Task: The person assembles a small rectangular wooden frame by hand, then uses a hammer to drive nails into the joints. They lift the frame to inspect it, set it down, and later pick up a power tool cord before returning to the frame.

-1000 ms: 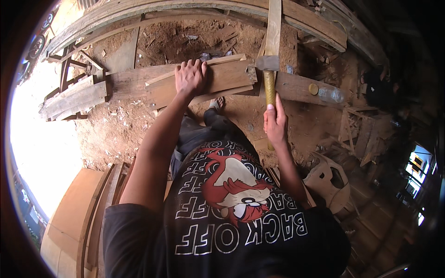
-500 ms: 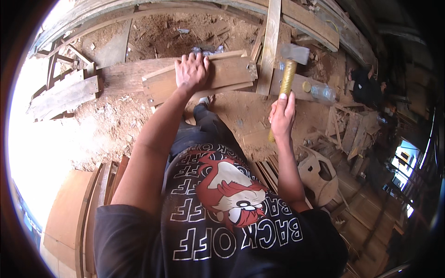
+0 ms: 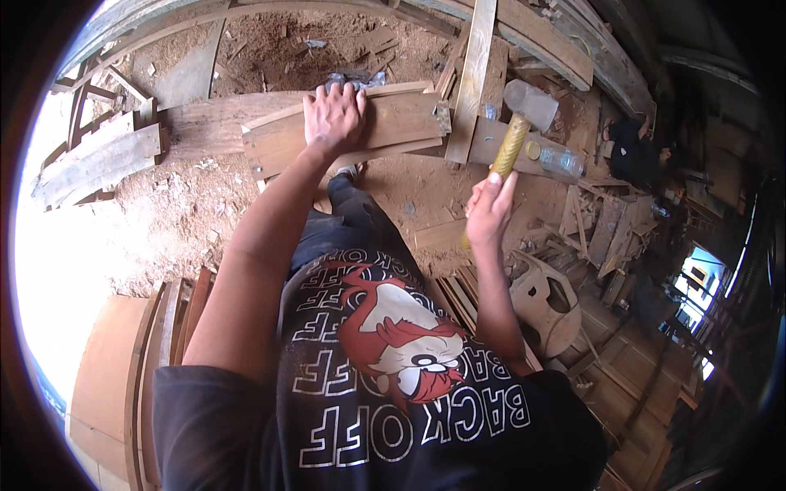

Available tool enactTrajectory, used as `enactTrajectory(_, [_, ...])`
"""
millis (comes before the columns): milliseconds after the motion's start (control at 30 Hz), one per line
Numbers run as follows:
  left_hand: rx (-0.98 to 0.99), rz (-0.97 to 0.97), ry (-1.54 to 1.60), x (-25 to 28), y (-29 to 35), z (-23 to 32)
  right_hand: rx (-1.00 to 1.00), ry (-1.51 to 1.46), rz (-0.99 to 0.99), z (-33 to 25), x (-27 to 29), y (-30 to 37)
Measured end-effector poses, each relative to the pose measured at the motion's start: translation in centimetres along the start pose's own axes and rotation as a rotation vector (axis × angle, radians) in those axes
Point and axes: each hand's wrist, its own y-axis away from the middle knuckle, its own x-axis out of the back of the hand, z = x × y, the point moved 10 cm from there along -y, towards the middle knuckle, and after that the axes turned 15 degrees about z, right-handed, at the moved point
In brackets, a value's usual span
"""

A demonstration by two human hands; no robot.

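Note:
My left hand [image 3: 334, 121] lies flat, fingers stretched, on a shallow wooden box [image 3: 393, 119] made of thin boards. Its fingertips reach the strip along the box's far edge. The box rests across a long wooden plank [image 3: 205, 131], tilted slightly up to the right. In my right hand [image 3: 490, 211] is a hammer [image 3: 512, 146], gripped around its yellow wrapped handle. The hammer's grey block-shaped head [image 3: 532, 105] is held up, right of the box and apart from it.
A clear plastic bottle [image 3: 559, 159] lies on the plank's right part. An upright-looking board [image 3: 472, 82] crosses beyond the box. Scrap wood [image 3: 602, 233] and a cut-out panel [image 3: 544, 303] lie at right. Another person [image 3: 630, 151] is at the far right. Sawdust [image 3: 270, 49] covers the ground.
The hammer has tipped to the right, its head turning and shifting slightly rightward. My left hand stays on the box. The whole view has shifted a little.

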Motion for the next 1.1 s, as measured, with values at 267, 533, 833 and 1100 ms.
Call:
enactTrajectory(267, [0.007,0.005,0.02,0.5,-0.3,0.0,0.113,0.37,-0.027,0.7,-2.1,-2.5])
enactTrajectory(533, [0.026,0.008,0.057,0.5,-0.3,-0.1,0.252,0.35,-0.054,0.9,-4.2,0.9])
enactTrajectory(833, [0.018,-0.009,0.03,0.4,-0.5,-0.1,0.185,-0.04,0.073,-1.1,-0.6,-0.8])
enactTrajectory(1100, [0.034,0.009,0.027,0.7,-0.5,-0.2,0.071,0.296,-0.136,0.4,-4.3,-2.5])
